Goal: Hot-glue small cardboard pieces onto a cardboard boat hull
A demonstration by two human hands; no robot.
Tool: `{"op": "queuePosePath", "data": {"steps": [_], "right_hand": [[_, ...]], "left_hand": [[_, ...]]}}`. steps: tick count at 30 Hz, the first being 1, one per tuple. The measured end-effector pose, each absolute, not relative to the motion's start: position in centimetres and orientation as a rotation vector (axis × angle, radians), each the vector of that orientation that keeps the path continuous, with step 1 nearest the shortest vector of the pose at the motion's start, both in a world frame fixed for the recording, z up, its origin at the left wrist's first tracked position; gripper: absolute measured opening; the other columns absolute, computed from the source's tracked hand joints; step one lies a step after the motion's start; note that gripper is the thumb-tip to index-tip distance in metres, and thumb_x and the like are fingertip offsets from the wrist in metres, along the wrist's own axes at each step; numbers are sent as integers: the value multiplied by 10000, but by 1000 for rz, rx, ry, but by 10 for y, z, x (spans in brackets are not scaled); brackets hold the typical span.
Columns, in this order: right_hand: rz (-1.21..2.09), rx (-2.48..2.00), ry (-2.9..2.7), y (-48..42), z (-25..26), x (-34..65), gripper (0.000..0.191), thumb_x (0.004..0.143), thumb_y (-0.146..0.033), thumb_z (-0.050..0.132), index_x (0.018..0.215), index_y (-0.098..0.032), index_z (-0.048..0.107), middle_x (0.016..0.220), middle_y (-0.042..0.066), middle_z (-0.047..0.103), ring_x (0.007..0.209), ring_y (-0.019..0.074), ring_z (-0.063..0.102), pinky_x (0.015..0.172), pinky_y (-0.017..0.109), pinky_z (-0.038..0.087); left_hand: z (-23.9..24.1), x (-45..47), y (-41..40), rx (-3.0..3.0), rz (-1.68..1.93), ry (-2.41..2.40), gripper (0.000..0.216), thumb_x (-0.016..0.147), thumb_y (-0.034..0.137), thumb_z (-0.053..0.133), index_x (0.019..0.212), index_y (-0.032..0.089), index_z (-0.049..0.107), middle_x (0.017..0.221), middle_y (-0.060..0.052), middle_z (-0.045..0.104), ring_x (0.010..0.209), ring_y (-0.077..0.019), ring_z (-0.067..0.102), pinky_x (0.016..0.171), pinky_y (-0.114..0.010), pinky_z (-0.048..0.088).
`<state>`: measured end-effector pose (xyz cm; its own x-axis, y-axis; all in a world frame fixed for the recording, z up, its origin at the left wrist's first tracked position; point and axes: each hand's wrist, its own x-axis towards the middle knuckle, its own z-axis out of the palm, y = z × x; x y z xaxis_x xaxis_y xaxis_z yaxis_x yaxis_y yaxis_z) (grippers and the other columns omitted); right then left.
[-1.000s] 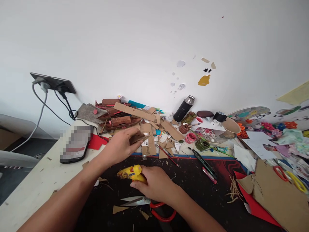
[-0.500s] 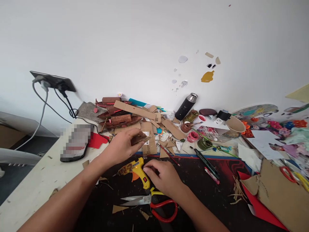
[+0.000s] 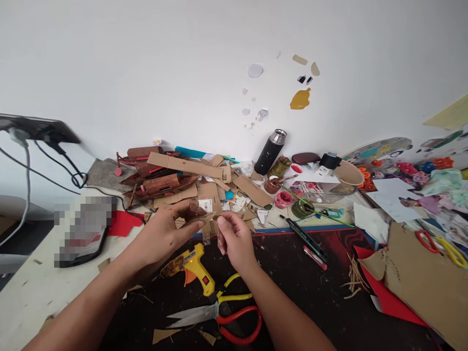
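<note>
My left hand [image 3: 166, 236] is closed, pinching a small brown cardboard piece [image 3: 207, 217] between thumb and fingers above the table. Close to the tip of that piece, my right hand [image 3: 236, 239] has its thumb and fingers pressed together. What the right fingers hold, if anything, is too small to make out. Below the hands a yellow hot glue gun [image 3: 198, 270] lies on its side on the dark mat, its nozzle toward the left. Nearer to me are scissors [image 3: 195, 314] with one red and one yellow handle, blades slightly apart.
Brown model boats [image 3: 161, 184] and cardboard strips [image 3: 185, 165] crowd the back. A black flask [image 3: 269, 155], paint jars [image 3: 282, 200] and a cutter knife [image 3: 305, 239] lie right of them. A phone [image 3: 87, 229] rests at left; a cardboard sheet [image 3: 420, 282] is at right.
The view has shifted to the right. My right hand has risen from beside the glue gun to the tip of the cardboard piece in my left hand.
</note>
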<state>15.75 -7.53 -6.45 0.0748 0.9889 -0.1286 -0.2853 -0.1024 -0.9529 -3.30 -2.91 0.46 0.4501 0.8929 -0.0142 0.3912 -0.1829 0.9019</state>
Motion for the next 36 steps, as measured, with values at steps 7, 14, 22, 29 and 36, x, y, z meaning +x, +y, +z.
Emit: {"op": "queuePosePath", "data": {"steps": [7, 14, 22, 29, 36], "right_hand": [[1371, -1075, -872, -80, -68, 173, 530, 888, -716, 778, 984, -215, 633, 531, -110, 501, 371, 77, 405, 345, 180, 324], [1392, -1043, -889, -85, -66, 177, 506, 906, -682, 780, 1029, -205, 662, 540, -110, 503, 362, 77, 404, 349, 192, 317], [1412, -1024, -889, -87, -70, 173, 486, 903, -676, 790, 966, -219, 638, 506, -122, 476, 353, 75, 391, 350, 187, 315], [1387, -1041, -882, -87, -73, 169, 491, 901, -689, 772, 899, -231, 595, 470, -150, 393, 324, 70, 354, 326, 179, 278], [1424, -1009, -849, -87, -73, 171, 507, 881, -683, 800, 871, -237, 559, 464, -155, 399, 318, 66, 349, 322, 177, 278]], "left_hand": [[1, -22, -32, 1794, 612, 1072, 242, 949, 467, 719, 1000, 239, 781, 981, -33, 820, 925, -267, 736, 823, -322, 546], [-1, -19, -34, 1808, 534, 1051, 302, 953, 523, 698, 964, 235, 787, 973, -50, 810, 940, -276, 732, 804, -333, 559], [-3, -16, -35, 1826, 501, 1048, 336, 952, 549, 674, 947, 222, 753, 936, -50, 785, 905, -268, 709, 782, -345, 542], [-4, -13, -37, 1772, 560, 1087, 334, 891, 558, 748, 910, 224, 759, 851, -46, 768, 817, -260, 694, 728, -322, 552], [-4, -12, -35, 1688, 572, 1040, 321, 857, 541, 807, 917, 229, 762, 864, -52, 770, 854, -272, 702, 728, -322, 563]]}}
